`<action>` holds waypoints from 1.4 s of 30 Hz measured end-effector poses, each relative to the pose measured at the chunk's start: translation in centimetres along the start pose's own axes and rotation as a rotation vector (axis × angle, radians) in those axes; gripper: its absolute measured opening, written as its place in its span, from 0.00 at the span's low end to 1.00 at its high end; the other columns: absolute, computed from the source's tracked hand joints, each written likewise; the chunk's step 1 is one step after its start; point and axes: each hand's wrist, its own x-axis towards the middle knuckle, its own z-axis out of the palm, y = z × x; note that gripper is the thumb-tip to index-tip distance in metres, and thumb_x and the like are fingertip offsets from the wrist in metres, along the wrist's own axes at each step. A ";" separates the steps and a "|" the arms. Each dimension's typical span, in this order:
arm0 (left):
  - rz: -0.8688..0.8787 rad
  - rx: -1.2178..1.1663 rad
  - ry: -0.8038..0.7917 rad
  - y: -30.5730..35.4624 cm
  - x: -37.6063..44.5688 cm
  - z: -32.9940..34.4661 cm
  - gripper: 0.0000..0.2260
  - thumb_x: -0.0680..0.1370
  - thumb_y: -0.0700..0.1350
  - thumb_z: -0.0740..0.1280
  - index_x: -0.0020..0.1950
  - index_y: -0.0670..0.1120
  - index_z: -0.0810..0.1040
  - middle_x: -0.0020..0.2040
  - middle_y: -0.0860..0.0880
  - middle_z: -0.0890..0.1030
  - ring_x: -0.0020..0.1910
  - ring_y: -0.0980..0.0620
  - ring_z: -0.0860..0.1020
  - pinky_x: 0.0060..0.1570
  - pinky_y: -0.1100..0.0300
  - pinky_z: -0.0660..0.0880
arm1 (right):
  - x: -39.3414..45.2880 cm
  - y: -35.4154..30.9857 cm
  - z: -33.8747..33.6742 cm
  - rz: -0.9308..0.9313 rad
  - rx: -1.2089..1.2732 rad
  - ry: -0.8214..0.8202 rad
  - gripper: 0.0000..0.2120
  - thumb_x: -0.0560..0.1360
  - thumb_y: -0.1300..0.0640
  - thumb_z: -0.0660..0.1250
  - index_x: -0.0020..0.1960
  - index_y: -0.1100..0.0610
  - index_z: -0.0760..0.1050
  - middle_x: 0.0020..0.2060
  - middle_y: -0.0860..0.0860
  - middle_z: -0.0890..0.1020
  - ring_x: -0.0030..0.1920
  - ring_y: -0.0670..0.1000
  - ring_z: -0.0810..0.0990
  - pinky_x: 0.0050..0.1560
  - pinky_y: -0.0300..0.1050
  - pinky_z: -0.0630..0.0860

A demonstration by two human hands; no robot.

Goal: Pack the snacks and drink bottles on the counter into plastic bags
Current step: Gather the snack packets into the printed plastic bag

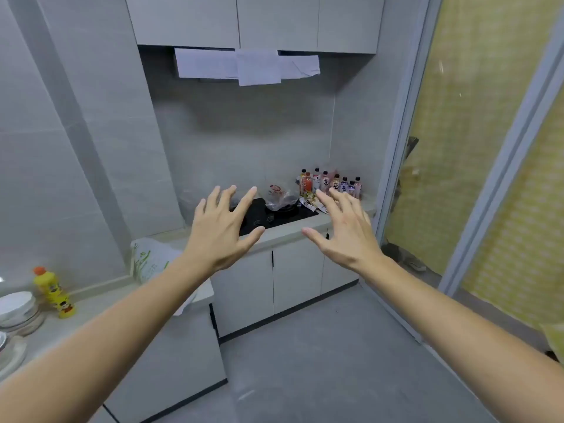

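Several small drink bottles (331, 182) with black caps stand in a row at the far right corner of the counter (293, 230). Snack packets (311, 201) lie in front of them. A clear plastic bag (279, 198) with a red print sits on the black hob (274, 216). My left hand (221, 228) and my right hand (343, 230) are held out in the air in front of me, fingers spread, holding nothing, well short of the counter.
A white plastic bag with green print (152, 259) lies on the near counter at left. A yellow bottle (55, 293) and stacked white bowls (16, 308) stand further left. Grey cabinets run below, a glass door (476, 166) is on the right, grey floor lies ahead.
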 end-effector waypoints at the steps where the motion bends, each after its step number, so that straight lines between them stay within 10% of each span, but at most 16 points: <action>1: 0.013 0.008 -0.023 0.5 1.1 0.7 0.35 0.78 0.69 0.52 0.83 0.57 0.54 0.77 0.41 0.67 0.78 0.36 0.60 0.72 0.38 0.64 | 0.9 1.1 0.3 -0.001 0.010 -0.006 0.41 0.75 0.27 0.60 0.83 0.42 0.53 0.82 0.49 0.59 0.82 0.55 0.53 0.80 0.62 0.55; 42: 0.088 -0.134 -0.207 -5.9 46.9 43.5 0.35 0.79 0.71 0.49 0.83 0.55 0.55 0.74 0.41 0.68 0.76 0.38 0.63 0.71 0.38 0.66 | 41.4 31.8 30.0 0.206 -0.028 -0.125 0.39 0.77 0.27 0.57 0.82 0.43 0.55 0.80 0.49 0.61 0.80 0.56 0.58 0.77 0.64 0.62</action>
